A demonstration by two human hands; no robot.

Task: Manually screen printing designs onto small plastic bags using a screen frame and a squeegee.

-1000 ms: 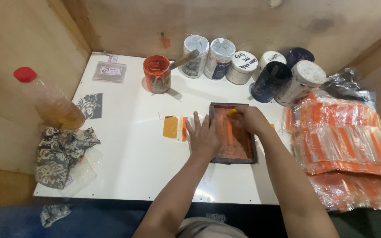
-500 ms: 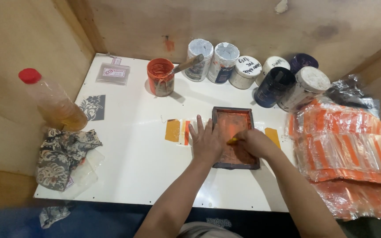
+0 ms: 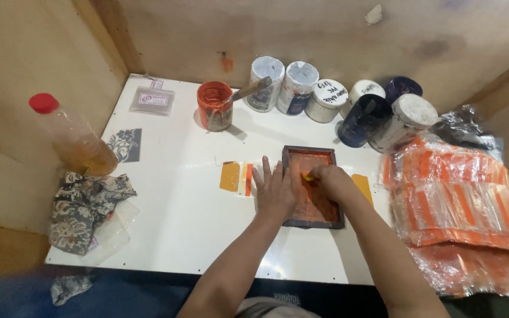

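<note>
Head view, and the right hand [image 3: 331, 179] sits just right of frame centre, fingers curled around a small yellow-tipped squeegee [image 3: 307, 176] pressed against the orange mesh in the upper half of a small dark-framed printing screen [image 3: 312, 187]. Beside it, the left hand [image 3: 275, 189] lies flat and spread wide, gripping nothing, palm pinning the frame's left edge to the white bench [image 3: 172, 206]. So the screen is already inked edge to edge and, by my reading, a print stroke is under way, with the lower part of the mesh left to cover. Orange strips [image 3: 237, 177] poke out left of the frame, and another orange piece [image 3: 363, 187] shows on its right; whatever lies under the screen is hidden. Moving outward, an open orange ink pot [image 3: 214, 106] with a stick in it stands in the upper middle, a row of capped jars [image 3: 325, 100] runs to its right, and a big heap of orange-printed plastic sleeves [image 3: 460, 200] fills the right edge, which suggests plenty is printed already. On the far left, a red-capped bottle [image 3: 72, 138] and a patterned rag [image 3: 81, 209].
</note>
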